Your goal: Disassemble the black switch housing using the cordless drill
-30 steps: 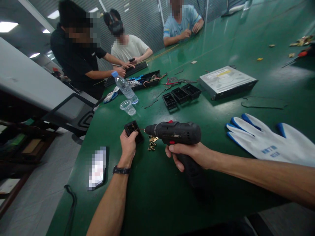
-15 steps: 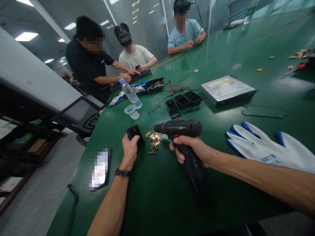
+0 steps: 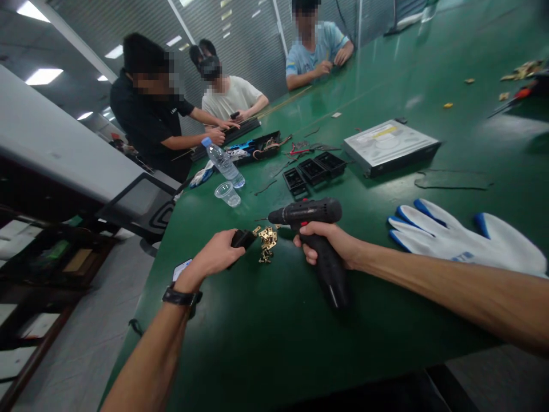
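Observation:
Wrapped round the grip of a black cordless drill [image 3: 311,212] is my right hand [image 3: 328,240]; the thin bit points left. My left hand [image 3: 218,252] holds a small black plastic box [image 3: 243,239], tilted on its side so that its inside is hidden. Between the box and the drill lies a pile of brass-coloured hinges [image 3: 268,236], with several small screws [image 3: 265,256] just below it. The drill's tip is above the pile, apart from the box.
Three more black boxes [image 3: 315,171] sit beyond the drill. A silver disc drive [image 3: 390,146], a white-and-blue glove [image 3: 463,240], a plastic cup [image 3: 227,194] and a water bottle [image 3: 223,163] lie or stand around. A phone [image 3: 180,269] is partly behind my left wrist. Three people are across the table.
My left hand has turned the black box over to the right, from its open side showing to its side. The drill stays in my right hand, shifted slightly left in view.

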Demonstrator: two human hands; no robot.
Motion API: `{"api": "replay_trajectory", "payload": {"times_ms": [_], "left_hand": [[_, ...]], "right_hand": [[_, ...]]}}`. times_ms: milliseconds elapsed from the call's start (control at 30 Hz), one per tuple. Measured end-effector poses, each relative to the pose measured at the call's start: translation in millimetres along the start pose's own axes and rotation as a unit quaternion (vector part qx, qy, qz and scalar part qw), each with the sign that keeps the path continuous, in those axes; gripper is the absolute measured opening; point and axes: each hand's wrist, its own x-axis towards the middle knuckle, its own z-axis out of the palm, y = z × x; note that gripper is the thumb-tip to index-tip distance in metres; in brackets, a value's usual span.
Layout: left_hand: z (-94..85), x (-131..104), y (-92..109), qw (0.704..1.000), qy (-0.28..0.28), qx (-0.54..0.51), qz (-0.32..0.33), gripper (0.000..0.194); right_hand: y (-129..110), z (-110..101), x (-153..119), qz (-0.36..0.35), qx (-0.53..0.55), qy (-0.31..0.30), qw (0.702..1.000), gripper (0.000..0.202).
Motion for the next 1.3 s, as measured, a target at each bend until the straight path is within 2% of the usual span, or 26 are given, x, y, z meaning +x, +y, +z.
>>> {"api": "replay_trajectory", "payload": {"times_ms": [133,300,367,500,633,800,1033,1133,1300], "left_hand": [[-14.7,8,13,0.99,-0.121,0.075,-0.007,0.017],[-30.9,24,32,0.975,-0.186,0.12,-0.011,0.021],[-37.8,26,40,0.974,-0.205,0.094,-0.015,0.023],[-49.4,20,51,0.964,-0.262,-0.027,-0.046,0.03],[-52.1,16,51,0.954,-0.275,-0.06,-0.098,0.028],[-41.3,14,46,0.932,-0.308,-0.152,-0.118,0.039],[-30.2,7,36,0.907,-0.303,-0.247,-0.154,0.052],[-26.2,1,31,0.898,-0.303,-0.275,-0.165,0.054],[-18.4,-9,24,0.894,-0.272,-0.319,-0.157,0.053]], "right_hand": [[0,-6,3,0.016,0.013,-0.023,1.0,0.026],[1,-11,6,0.021,0.01,-0.039,0.999,0.026],[2,-12,7,0.023,0.012,-0.043,0.999,0.026],[2,-14,8,0.023,0.007,-0.039,0.999,0.027],[2,-14,8,0.024,0.012,-0.036,0.999,0.025],[2,-15,10,0.034,0.028,-0.037,0.998,0.024],[3,-18,14,0.048,0.042,-0.046,0.997,0.024],[2,-17,13,0.053,0.047,-0.043,0.997,0.023],[0,-17,11,0.065,0.054,-0.043,0.995,0.023]]}}
